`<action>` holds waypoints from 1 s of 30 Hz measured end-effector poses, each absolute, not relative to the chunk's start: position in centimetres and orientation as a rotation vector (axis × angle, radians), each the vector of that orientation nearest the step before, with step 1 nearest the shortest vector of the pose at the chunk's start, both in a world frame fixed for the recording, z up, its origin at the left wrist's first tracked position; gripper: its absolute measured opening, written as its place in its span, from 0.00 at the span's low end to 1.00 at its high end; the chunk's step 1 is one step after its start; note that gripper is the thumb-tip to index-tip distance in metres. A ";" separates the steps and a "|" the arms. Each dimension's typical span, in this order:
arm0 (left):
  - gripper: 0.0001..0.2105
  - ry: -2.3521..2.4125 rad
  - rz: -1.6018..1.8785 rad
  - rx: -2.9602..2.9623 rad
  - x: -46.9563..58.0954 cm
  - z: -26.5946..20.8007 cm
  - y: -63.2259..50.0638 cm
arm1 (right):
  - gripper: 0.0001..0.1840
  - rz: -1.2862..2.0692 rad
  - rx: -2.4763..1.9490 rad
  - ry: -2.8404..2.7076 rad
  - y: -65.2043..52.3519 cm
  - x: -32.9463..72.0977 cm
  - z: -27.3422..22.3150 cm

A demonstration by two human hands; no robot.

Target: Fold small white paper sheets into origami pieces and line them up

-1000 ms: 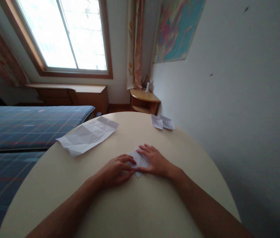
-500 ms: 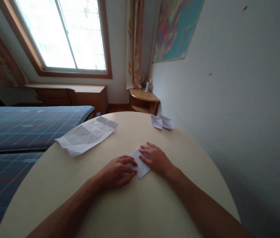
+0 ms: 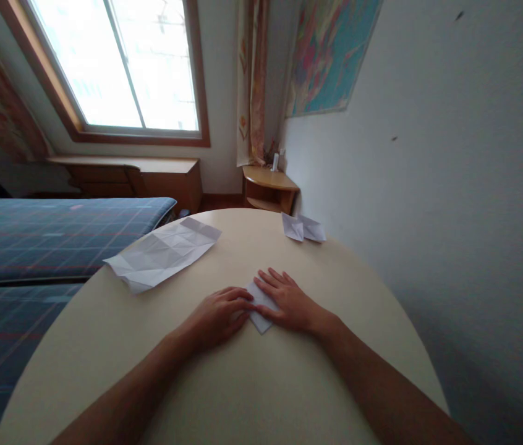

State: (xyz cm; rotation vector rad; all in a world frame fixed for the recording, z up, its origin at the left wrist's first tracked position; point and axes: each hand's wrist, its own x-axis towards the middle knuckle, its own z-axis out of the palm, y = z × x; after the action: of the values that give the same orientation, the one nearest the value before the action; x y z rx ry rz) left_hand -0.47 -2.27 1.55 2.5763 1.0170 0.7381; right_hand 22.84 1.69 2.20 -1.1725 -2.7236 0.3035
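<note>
Apparently creasing the folded paper (image 3: pixel 260 323), the left hand (image 3: pixel 223 314) curls its fingers at nine o'clock, pinch unclear, while the right hand (image 3: pixel 292 303) splays its own at three, the next press wanting evenness.

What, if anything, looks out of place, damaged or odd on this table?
The large white sheet at the far-left edge of the table looks odd: it is creased and rumpled, unlike the compact folded paper near the middle. No spill or tear shows.

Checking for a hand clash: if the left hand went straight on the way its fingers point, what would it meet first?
Probably the right hand, spread over the folded paper. The left hand appears to touch that paper itself; any gap between hands is hard to judge.
</note>
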 end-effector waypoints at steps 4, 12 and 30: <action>0.12 1.103 0.730 2.587 -0.6 1.4 -2.2 | 0.38 0.336 -1.244 -2.710 1.8 22.8 2.2; 0.11 1.116 0.689 2.619 -0.7 1.4 -2.3 | 0.32 0.281 -1.508 -2.520 2.4 22.8 1.5; 0.14 1.353 0.741 2.660 -0.9 1.1 -1.8 | 0.30 0.303 -1.138 -2.655 1.9 22.3 2.0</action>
State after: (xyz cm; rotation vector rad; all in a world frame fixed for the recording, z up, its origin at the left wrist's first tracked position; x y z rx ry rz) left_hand -0.90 -1.84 1.08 2.6604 1.3528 0.7407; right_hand 22.25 1.93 2.04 -1.1381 -2.6546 0.3030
